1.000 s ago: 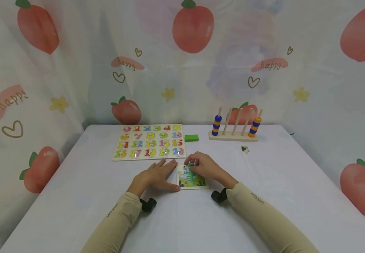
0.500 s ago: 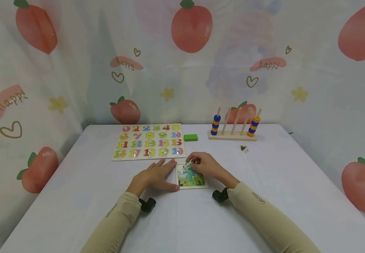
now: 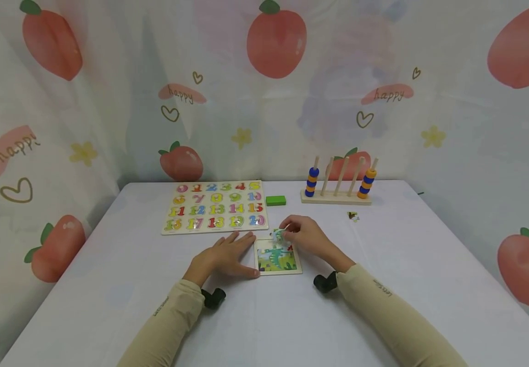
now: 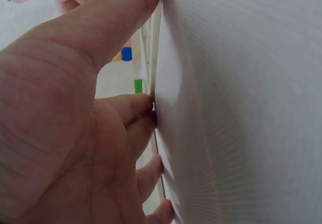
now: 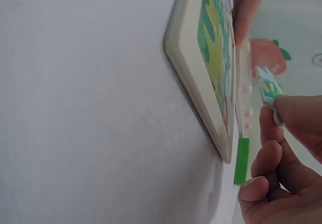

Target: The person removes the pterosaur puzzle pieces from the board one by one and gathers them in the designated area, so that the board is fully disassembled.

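A small square jigsaw puzzle [image 3: 279,273] with a green dinosaur picture lies in its pale frame on the table. My left hand [image 3: 224,258] spreads its fingers at the puzzle's left side, thumb tip at the lower left corner and forefinger near the upper left one. Between thumb and forefinger, my right hand [image 3: 309,238] pinches a puzzle piece [image 5: 270,89] in light blue and green. In the right wrist view the piece stands tilted, raised above the frame. Bare backing shows along the puzzle's upper part, with a bit of red at the upper right.
Behind the puzzle lies a number board [image 3: 216,232] with colourful numerals. A green block [image 3: 275,201] sits beside it. Farther right stands a wooden peg rack [image 3: 335,200] with blue and orange beads on its end pegs. Another loose puzzle piece [image 3: 353,216] lies in front of the rack.
My right hand has lifted the puzzle piece off the puzzle's upper part and moved slightly up and right with it, uncovering bare backing. The left hand has stayed in place.
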A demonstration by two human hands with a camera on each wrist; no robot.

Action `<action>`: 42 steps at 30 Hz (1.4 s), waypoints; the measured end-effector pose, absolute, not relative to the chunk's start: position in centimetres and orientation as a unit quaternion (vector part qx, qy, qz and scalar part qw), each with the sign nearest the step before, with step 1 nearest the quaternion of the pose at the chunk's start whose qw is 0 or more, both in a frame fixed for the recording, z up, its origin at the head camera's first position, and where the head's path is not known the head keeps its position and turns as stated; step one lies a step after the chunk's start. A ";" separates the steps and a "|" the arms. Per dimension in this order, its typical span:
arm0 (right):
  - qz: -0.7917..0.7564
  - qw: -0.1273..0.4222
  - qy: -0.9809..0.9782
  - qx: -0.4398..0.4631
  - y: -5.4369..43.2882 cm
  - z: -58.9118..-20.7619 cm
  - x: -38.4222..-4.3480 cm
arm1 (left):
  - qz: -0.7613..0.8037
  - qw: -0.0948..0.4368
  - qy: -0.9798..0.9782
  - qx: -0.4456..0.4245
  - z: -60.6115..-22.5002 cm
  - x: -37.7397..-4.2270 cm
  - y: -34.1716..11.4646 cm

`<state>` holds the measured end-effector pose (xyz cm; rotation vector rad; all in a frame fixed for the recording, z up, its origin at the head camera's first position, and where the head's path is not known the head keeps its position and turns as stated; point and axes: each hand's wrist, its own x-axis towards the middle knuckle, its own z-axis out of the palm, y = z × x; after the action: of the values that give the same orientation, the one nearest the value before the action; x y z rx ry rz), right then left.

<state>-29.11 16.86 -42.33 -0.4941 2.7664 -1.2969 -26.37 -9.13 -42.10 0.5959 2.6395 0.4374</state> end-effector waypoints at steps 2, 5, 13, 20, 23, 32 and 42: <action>-0.423 0.014 0.892 -0.156 17.2 -42.4 -29.2 | 0.159 0.197 0.944 0.214 -42.1 -26.3 -9.1; -0.430 0.002 0.891 -0.149 17.8 -42.5 -29.6 | 0.158 0.195 0.944 0.215 -42.2 -26.3 -9.1; -0.458 -0.030 0.880 -0.120 19.3 -42.7 -30.1 | 0.160 0.192 0.944 0.213 -42.0 -26.1 -9.0; -0.457 -0.036 0.883 -0.103 20.9 -42.9 -30.5 | 0.157 0.191 0.945 0.213 -42.5 -26.3 -9.0; -0.463 -0.040 0.881 -0.087 21.6 -42.8 -30.7 | 0.160 0.190 0.944 0.216 -42.7 -26.4 -9.1; -0.449 -0.062 0.890 -0.046 24.3 -42.5 -31.3 | 0.154 0.189 0.945 0.217 -42.0 -26.0 -9.1; -0.450 -0.071 0.890 0.006 27.3 -42.1 -32.1 | 0.162 0.193 0.944 0.212 -41.9 -26.0 -9.0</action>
<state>-32.10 27.29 -42.13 0.0187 2.9304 -1.4819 -25.98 -8.96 -41.85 0.5949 2.6496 0.4537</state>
